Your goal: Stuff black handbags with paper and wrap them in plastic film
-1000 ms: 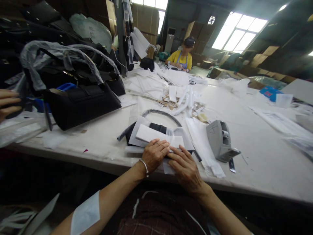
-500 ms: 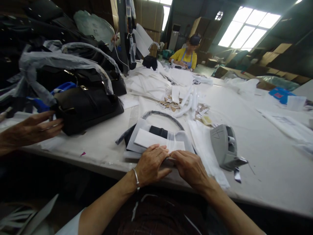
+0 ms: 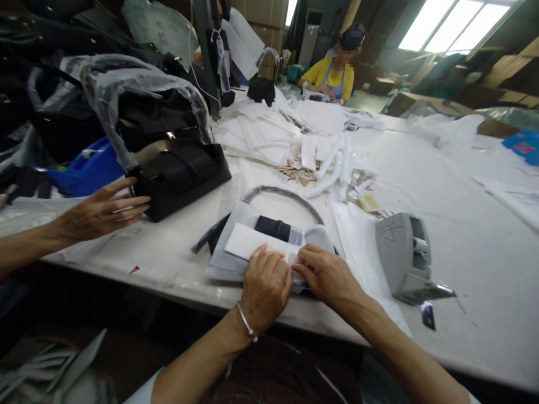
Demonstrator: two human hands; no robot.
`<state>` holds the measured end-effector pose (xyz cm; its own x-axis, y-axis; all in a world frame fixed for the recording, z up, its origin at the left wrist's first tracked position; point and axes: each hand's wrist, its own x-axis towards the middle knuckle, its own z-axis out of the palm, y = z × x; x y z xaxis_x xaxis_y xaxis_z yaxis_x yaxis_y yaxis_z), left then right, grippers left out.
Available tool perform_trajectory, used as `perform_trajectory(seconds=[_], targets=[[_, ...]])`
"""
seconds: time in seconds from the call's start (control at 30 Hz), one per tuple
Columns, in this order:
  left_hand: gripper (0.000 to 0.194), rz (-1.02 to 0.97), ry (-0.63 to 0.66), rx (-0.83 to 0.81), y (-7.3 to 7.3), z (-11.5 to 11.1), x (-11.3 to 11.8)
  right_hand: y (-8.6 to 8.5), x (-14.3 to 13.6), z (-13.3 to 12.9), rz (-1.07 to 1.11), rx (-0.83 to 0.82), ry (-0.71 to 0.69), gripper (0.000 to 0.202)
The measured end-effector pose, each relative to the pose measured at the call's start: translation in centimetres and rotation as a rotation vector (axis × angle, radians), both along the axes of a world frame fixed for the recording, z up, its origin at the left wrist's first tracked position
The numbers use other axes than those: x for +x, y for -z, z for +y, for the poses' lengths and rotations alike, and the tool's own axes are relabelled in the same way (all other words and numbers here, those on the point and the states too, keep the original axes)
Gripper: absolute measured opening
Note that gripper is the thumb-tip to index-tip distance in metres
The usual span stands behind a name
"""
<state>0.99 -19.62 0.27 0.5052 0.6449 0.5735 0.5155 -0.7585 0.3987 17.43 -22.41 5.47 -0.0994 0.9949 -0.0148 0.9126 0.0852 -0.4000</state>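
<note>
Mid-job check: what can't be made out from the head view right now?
All in the head view:
- Black item: mostly hidden by the white sheets and the left hand.
- What the right hand grips: covered by its own fingers.
- Co-worker's arm, nearest: cut off by the left edge.
- Blue packet: cut off by the right edge, its red lettering too blurred to read.

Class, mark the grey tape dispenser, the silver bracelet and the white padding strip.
Grey tape dispenser (image 3: 393, 253), head view: side wall.
Silver bracelet (image 3: 244, 320), head view: band.
White padding strip (image 3: 249, 239), head view: uncovered upper face.
</note>
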Motion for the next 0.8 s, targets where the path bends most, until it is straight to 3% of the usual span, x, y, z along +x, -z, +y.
perform_trajectory(seconds=[0.3, 0.43, 0.6, 0.8], targets=[[0.015, 0.059, -0.048, 0.033, -0.3, 0.3, 0.6, 1.3, 1.1, 1.4, 0.223, -0.064, 0.048, 0.024], [0.007, -0.013, 0.054, 0.130, -0.3, 0.6, -0.1, 1.8, 1.5, 1.8, 0.297, -0.104, 0.067, 0.022], [0.022, 0.080, 0.256, 0.214, -0.1, 0.7, -1.7, 1.8, 1.8, 2.2, 0.366, -0.124, 0.090, 0.020], [0.042, 0.300, 0.178, 0.133, -0.4, -0.8, -2.1, 1.3, 1.7, 2.7, 0.327, -0.185, 0.164, 0.018]])
